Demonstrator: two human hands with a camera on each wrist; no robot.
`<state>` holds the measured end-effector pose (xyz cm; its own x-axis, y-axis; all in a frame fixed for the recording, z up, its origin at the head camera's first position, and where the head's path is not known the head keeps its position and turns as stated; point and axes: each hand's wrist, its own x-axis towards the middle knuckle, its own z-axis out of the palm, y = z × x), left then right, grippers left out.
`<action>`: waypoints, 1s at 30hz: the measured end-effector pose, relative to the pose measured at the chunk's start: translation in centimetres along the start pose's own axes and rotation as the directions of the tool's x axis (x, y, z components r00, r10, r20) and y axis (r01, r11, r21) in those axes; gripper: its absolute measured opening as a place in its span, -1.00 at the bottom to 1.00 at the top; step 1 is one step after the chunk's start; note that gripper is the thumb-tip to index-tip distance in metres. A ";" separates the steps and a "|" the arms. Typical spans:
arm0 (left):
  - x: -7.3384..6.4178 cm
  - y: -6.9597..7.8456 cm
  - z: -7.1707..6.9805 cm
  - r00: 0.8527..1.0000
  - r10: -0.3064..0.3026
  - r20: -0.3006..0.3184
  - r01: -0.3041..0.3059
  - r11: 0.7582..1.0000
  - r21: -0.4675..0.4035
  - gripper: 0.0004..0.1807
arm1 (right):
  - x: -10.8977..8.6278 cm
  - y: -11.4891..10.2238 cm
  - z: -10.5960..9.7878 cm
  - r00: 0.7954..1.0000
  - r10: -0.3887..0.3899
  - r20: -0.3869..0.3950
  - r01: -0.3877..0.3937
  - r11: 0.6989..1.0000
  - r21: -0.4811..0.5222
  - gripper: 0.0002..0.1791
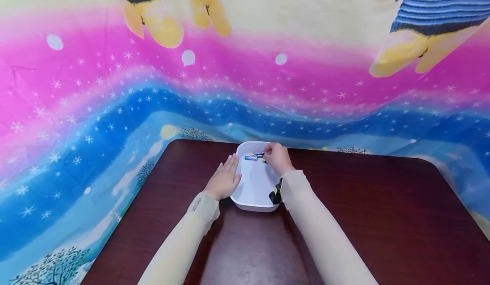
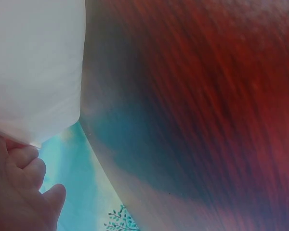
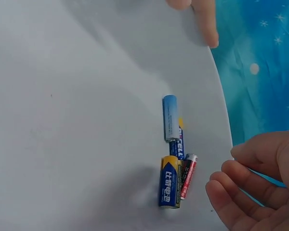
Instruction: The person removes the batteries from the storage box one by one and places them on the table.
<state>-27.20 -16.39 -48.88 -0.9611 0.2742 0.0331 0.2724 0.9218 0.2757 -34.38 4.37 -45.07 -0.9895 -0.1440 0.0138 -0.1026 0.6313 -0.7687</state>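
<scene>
A white plastic tray [image 1: 254, 187] stands on the table with several batteries in its far part. The right wrist view shows a light blue battery [image 3: 170, 118], a dark blue one [image 3: 179, 148] partly covered, a thicker blue and yellow battery [image 3: 169, 185] and a thin red one [image 3: 188, 177], lying close together. My right hand [image 1: 279, 158] is over the tray's far right side beside them, fingers loosely bent and nothing between them. My left hand [image 1: 223, 178] touches the tray's left rim with fairly straight fingers, its fingertips at the edge in the left wrist view.
The dark red-brown table [image 1: 383, 208] extends to both sides of the tray. Behind its far edge hangs a printed cloth [image 1: 245, 81] with snowflakes and cartoon figures. A small black device [image 1: 274, 195] sits at my right wrist, over the tray's near right corner.
</scene>
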 end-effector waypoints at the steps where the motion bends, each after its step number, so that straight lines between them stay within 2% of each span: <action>1: 0.0 0.0 0.0 1.000 -0.001 0.001 0.001 1.000 0.004 -0.29 | 0.1 0.0 0.1 1.000 0.000 0.010 0.000 1.000 -0.012 -0.81; 7: 0.1 0.0 0.0 1.000 -0.005 0.009 0.005 1.000 0.003 -0.29 | 0.7 0.1 0.4 0.998 -0.009 0.069 0.015 0.995 -0.096 -0.77; 13: 0.1 0.0 -0.1 1.000 -0.005 0.017 0.005 1.000 -0.004 -0.29 | 1.1 0.2 0.1 0.992 -0.059 0.114 0.082 0.973 -0.214 -0.82; 22: 0.1 -0.1 -0.1 1.000 -0.006 0.004 0.006 1.000 -0.006 -0.29 | 1.6 0.2 0.2 0.979 -0.030 0.200 0.090 0.952 -0.293 -0.85; 30: 0.0 0.1 -0.2 1.000 -0.012 0.021 0.012 1.000 -0.004 -0.29 | 1.8 -0.2 0.6 0.958 -0.023 0.285 0.156 0.877 -0.454 -0.87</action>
<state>-27.17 -16.31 -48.65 -0.9632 0.2687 0.0099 0.2607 0.9240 0.2797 -36.12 3.51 -45.25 -0.9166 -0.3700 -0.1512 -0.2911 0.8772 -0.3817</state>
